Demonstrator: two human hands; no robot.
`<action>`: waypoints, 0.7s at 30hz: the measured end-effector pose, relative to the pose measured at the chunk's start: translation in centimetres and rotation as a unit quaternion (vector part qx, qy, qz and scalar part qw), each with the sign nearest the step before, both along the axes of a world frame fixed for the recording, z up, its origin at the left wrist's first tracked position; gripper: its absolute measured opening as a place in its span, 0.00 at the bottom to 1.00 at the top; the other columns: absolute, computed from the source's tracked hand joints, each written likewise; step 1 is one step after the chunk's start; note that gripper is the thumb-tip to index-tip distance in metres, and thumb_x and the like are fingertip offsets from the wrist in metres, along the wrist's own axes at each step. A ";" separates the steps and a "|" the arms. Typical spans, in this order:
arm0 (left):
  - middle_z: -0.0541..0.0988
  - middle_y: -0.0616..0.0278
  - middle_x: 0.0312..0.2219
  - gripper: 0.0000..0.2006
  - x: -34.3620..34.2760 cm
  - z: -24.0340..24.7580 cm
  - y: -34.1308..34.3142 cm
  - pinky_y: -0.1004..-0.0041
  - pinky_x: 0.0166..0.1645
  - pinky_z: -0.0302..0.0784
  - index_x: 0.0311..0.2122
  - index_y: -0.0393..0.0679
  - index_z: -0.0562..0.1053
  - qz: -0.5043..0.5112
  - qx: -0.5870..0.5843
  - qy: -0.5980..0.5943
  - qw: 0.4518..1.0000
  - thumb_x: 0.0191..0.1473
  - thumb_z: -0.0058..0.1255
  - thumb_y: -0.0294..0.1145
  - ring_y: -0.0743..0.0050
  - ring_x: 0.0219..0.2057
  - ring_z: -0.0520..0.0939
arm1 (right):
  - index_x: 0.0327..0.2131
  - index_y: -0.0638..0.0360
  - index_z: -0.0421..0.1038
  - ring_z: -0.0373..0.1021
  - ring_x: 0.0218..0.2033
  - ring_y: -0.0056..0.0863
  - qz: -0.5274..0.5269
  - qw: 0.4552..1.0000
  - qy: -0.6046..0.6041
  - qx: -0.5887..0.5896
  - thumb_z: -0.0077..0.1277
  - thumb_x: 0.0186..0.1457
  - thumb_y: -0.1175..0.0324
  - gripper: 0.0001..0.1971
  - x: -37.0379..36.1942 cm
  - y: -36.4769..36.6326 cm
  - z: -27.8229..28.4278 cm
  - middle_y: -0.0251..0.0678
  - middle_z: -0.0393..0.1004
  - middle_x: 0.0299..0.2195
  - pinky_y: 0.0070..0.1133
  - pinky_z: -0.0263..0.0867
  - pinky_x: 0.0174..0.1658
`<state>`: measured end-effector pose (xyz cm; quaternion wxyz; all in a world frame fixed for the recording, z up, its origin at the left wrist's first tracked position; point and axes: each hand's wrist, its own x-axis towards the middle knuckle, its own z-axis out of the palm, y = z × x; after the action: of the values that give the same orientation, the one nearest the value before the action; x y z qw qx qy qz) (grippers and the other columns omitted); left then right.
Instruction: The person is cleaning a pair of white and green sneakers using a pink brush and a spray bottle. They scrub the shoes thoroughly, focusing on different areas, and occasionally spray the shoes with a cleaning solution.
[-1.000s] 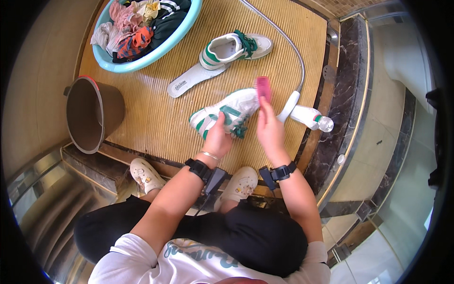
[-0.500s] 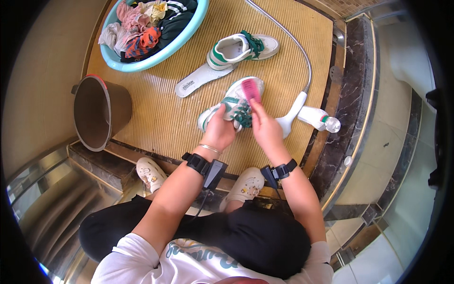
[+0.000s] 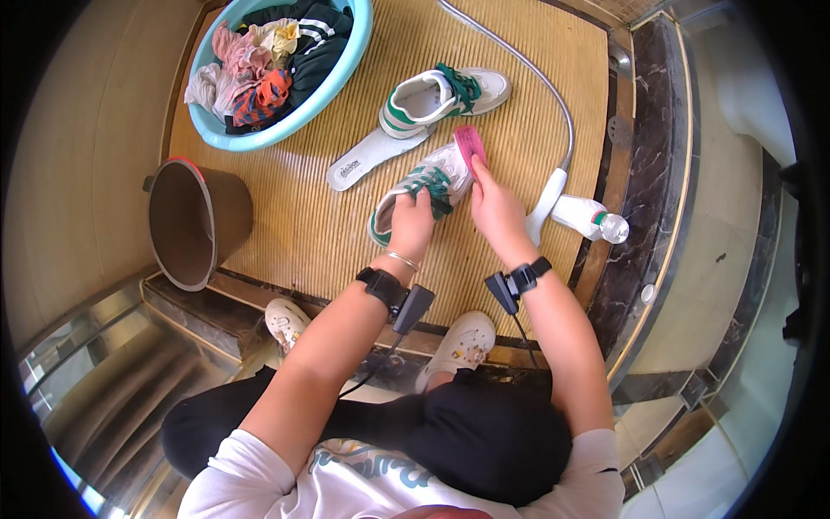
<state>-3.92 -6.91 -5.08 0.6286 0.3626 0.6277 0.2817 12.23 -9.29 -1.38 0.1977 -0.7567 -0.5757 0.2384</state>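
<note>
A white sneaker with green laces [image 3: 443,172] lies on its side or tilted on the ribbed mat, and my left hand [image 3: 410,227] grips it at the laces and opening. With fingers closed, my right hand [image 3: 500,209] holds a pink scrub brush [image 3: 469,149] against the toe end of that sneaker. Beyond them stands the other white and green sneaker [image 3: 413,116], upright. Partly under its heel lies a pale insole [image 3: 356,164]. How my left fingers sit inside the shoe is hidden.
At the far left a light-blue basin [image 3: 355,56] holds crumpled clothes. Nearer stands a brown bucket [image 3: 226,221]. On the right lie a white shower head [image 3: 546,206] with its metal hose [image 3: 538,73] and a plastic bottle [image 3: 590,217]. A dark stone ledge [image 3: 661,164] borders the mat.
The brush has shifted from the top of the toe to its right side. The sneaker has turned, showing more of its opening, and my left hand has moved up onto the laces.
</note>
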 end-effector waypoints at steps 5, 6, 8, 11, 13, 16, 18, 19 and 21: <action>0.75 0.58 0.48 0.18 -0.5 0.2 0.3 0.72 0.51 0.72 0.56 0.31 0.63 -0.001 -0.018 -0.011 1.000 0.66 0.40 0.31 0.71 0.47 0.76 | 0.63 0.45 0.59 0.71 0.19 0.50 -0.010 0.997 0.060 -0.046 0.43 0.61 0.67 0.25 -3.0 -5.2 -0.1 0.51 0.72 0.19 0.43 0.64 0.22; 0.75 0.58 0.48 0.18 -0.5 0.4 0.3 0.72 0.52 0.72 0.56 0.32 0.63 0.004 -0.014 -0.011 1.000 0.66 0.40 0.31 0.71 0.47 0.76 | 0.63 0.45 0.58 0.71 0.19 0.50 -0.006 0.996 0.086 -0.032 0.43 0.61 0.67 0.26 -3.6 -6.3 0.1 0.51 0.72 0.18 0.43 0.64 0.22; 0.75 0.58 0.48 0.18 -0.5 0.7 0.3 0.71 0.52 0.71 0.56 0.32 0.63 0.016 -0.005 -0.011 1.000 0.66 0.40 0.31 0.72 0.48 0.76 | 0.64 0.47 0.57 0.72 0.20 0.49 -0.019 0.997 0.069 -0.001 0.45 0.61 0.67 0.27 -3.1 -5.3 -0.9 0.51 0.71 0.18 0.42 0.64 0.22; 0.74 0.58 0.49 0.18 -0.3 1.3 0.3 0.72 0.54 0.70 0.55 0.31 0.64 -0.003 -0.041 -0.010 0.999 0.66 0.40 0.31 0.72 0.49 0.75 | 0.64 0.48 0.56 0.72 0.20 0.49 -0.058 0.997 0.045 0.023 0.46 0.61 0.68 0.28 -1.0 -1.4 -2.6 0.50 0.71 0.18 0.41 0.65 0.22; 0.74 0.57 0.50 0.18 0.0 1.5 0.9 0.73 0.54 0.70 0.55 0.30 0.64 0.005 -0.060 -0.026 0.998 0.66 0.40 0.32 0.71 0.50 0.75 | 0.64 0.48 0.55 0.72 0.20 0.49 -0.067 0.996 0.051 0.010 0.46 0.61 0.68 0.28 0.2 0.2 -2.9 0.50 0.71 0.18 0.40 0.65 0.23; 0.75 0.57 0.49 0.18 -0.5 1.2 0.8 0.72 0.54 0.71 0.55 0.30 0.64 0.039 -0.055 -0.059 0.996 0.66 0.39 0.31 0.69 0.50 0.76 | 0.65 0.47 0.53 0.71 0.21 0.50 -0.056 0.993 0.102 0.017 0.45 0.61 0.69 0.29 -2.7 -4.9 -2.5 0.50 0.71 0.18 0.39 0.65 0.24; 0.75 0.56 0.50 0.18 -0.5 1.3 0.9 0.71 0.54 0.71 0.56 0.31 0.64 0.034 -0.071 -0.061 0.995 0.66 0.39 0.31 0.69 0.51 0.75 | 0.66 0.47 0.52 0.71 0.22 0.51 -0.033 0.989 0.135 -0.048 0.44 0.62 0.70 0.29 -4.5 -8.3 -1.3 0.50 0.71 0.20 0.39 0.66 0.26; 0.74 0.56 0.50 0.18 -0.3 1.6 0.9 0.71 0.54 0.71 0.56 0.31 0.64 0.034 -0.074 -0.068 0.994 0.66 0.39 0.31 0.69 0.51 0.75 | 0.65 0.47 0.53 0.72 0.23 0.51 -0.044 0.989 0.137 0.019 0.44 0.62 0.70 0.28 -5.1 -8.2 -1.5 0.51 0.73 0.22 0.39 0.66 0.26; 0.74 0.56 0.51 0.18 -0.2 1.6 1.1 0.71 0.54 0.71 0.56 0.32 0.64 0.034 -0.070 -0.064 0.995 0.66 0.39 0.31 0.69 0.51 0.75 | 0.65 0.47 0.54 0.73 0.25 0.51 -0.073 0.990 0.119 0.016 0.44 0.62 0.70 0.28 -4.0 -5.0 -1.9 0.51 0.74 0.24 0.40 0.66 0.27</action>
<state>-4.15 -5.83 -3.48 0.6813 0.2773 0.6166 0.2805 8.19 -14.29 -3.29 0.2943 -0.7597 -0.4946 0.3026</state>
